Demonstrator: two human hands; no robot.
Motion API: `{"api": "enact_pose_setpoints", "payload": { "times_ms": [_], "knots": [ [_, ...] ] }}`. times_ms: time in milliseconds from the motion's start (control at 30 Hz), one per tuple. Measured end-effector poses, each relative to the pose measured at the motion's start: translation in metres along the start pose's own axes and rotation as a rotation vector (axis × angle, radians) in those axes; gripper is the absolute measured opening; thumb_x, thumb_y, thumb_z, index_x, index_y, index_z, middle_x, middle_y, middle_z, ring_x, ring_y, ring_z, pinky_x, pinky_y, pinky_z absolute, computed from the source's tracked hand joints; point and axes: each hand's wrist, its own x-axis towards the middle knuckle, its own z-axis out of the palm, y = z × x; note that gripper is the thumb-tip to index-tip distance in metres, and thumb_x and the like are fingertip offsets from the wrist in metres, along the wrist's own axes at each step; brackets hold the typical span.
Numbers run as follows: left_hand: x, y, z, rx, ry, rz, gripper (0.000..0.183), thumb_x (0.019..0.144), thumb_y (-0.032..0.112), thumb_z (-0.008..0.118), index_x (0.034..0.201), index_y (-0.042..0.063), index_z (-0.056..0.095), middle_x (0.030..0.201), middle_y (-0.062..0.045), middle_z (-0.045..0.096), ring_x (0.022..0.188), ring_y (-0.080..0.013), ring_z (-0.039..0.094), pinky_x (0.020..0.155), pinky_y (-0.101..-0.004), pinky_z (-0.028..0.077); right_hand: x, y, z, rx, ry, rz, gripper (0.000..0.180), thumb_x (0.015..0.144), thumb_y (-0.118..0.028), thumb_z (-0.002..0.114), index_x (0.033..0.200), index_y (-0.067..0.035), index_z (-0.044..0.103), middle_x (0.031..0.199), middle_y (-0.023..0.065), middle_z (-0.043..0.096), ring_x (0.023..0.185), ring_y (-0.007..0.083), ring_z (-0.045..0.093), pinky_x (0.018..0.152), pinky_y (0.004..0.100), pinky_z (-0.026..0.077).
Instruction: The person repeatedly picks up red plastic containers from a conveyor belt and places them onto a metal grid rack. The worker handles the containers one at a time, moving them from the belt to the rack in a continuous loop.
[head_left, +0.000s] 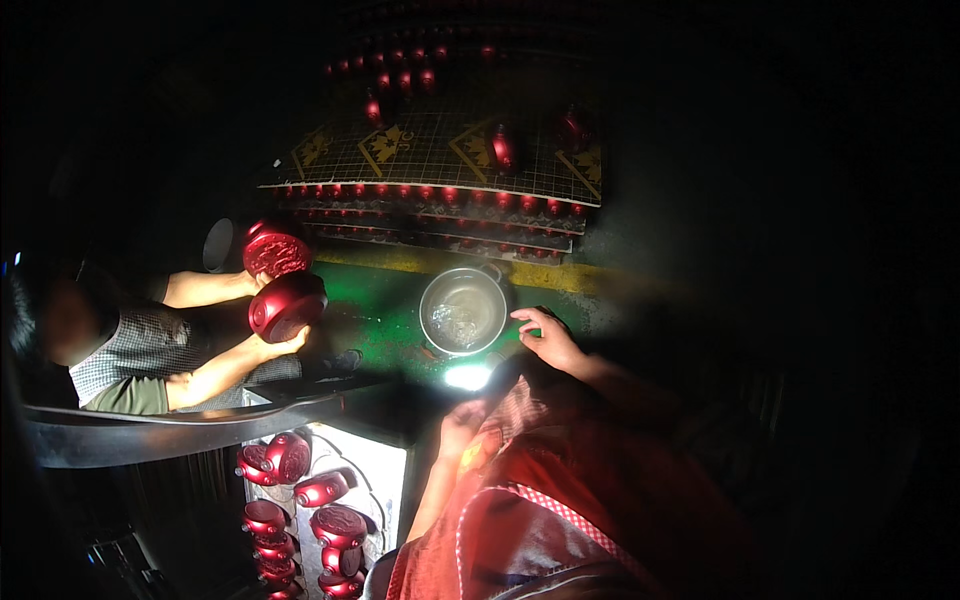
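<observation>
My right hand (551, 341) is beside a round metal pot (491, 292), its fingers apart and nothing visible in them. The pot stands on the green floor and has what looks like clear liquid inside. Close to my body, my left hand (459, 424) rests by a pinkish patterned cloth (519, 405); whether it grips the cloth is unclear. A red apron (442, 517) with checked trim covers my lap. Below and left, several glossy red round flasks (339, 525) with embossed faces stand on a brightly lit white surface (390, 457).
At left a co-worker holds a red flask (276, 251) in one hand and another red flask (281, 311) in the other. A curved metal rim (180, 439) runs below them. Stacked boards (420, 150) with rows of red flasks stand beyond a yellow floor line (577, 277).
</observation>
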Motion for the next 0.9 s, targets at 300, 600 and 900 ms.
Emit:
{"api": "enact_pose_setpoints", "payload": {
  "times_ms": [300, 600, 900],
  "knots": [
    [0.205, 0.143, -0.003, 0.101, 0.006, 0.122, 0.026, 0.09, 0.005, 0.064, 0.115, -0.001, 0.064, 0.11, -0.007, 0.068, 0.097, -0.014, 0.063, 0.09, -0.0279, 0.048, 0.088, 0.078, -0.125, -0.009, 0.375, 0.107, 0.033, 0.092, -0.014, 0.06, 0.124, -0.005, 0.058, 0.092, 0.0004, 0.057, 0.071, 0.0071, 0.053, 0.063, 0.0245, 0.046],
    [0.42, 0.286, -0.115, 0.199, 0.545, 0.525, 0.037, 0.088, 0.001, 0.066, 0.124, 0.005, 0.06, 0.118, -0.009, 0.063, 0.106, -0.0196, 0.059, 0.091, -0.0313, 0.048, 0.449, -0.002, -0.224, -0.373, 0.278, -0.17, 0.048, 0.091, -0.015, 0.065, 0.137, -0.019, 0.051, 0.131, 0.0116, 0.053, 0.118, 0.0245, 0.053, 0.098, 0.0357, 0.045],
    [0.666, 0.393, -0.165, 1.276, 0.902, 0.572, 0.054, 0.07, 0.012, 0.075, 0.123, 0.016, 0.062, 0.124, -0.018, 0.057, 0.11, -0.0366, 0.055, 0.09, -0.0463, 0.048, 0.837, 0.083, -0.241, -0.443, 0.144, 0.095, 0.056, 0.087, -0.037, 0.065, 0.14, -0.029, 0.048, 0.109, 0.0143, 0.067, 0.093, 0.0327, 0.066, 0.082, 0.0443, 0.053]
  ]
}}
